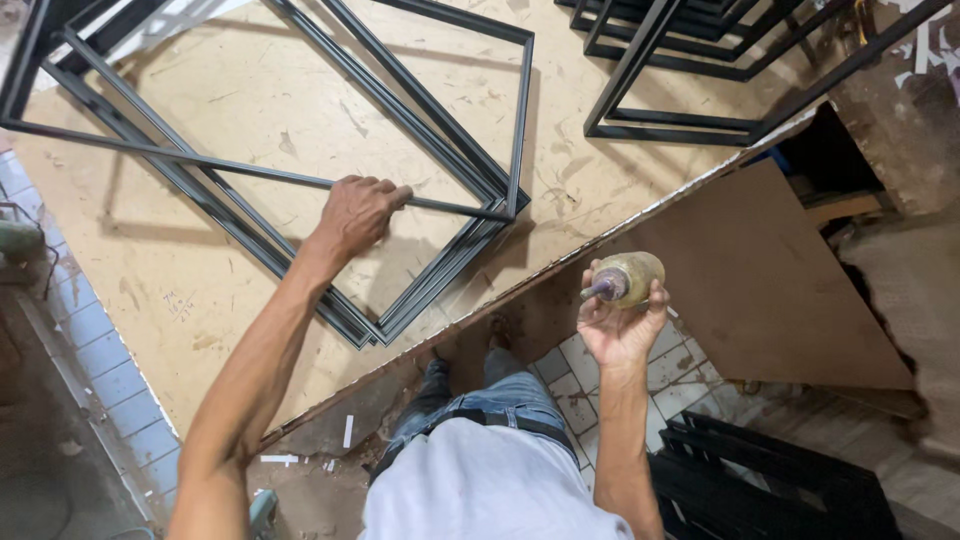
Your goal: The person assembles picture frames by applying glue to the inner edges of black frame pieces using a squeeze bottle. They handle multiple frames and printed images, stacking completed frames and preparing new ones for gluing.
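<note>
My left hand (360, 212) grips the thin front bar of a black metal frame (515, 120), lifting that edge off a stack of similar frames (440, 270) lying on a plywood tabletop (250, 90). My right hand (622, 325) is held off the table's edge, above the floor, closed around a small yellowish bottle (632, 277) with a dark nozzle pointing left. My legs in jeans (500, 395) show below.
More black frames (680, 70) lie at the table's far right. A brown board (770, 290) leans under the table edge. Another pile of black frames (770, 480) rests on the tiled floor at lower right. Blue-white tiles (100, 350) run along the left.
</note>
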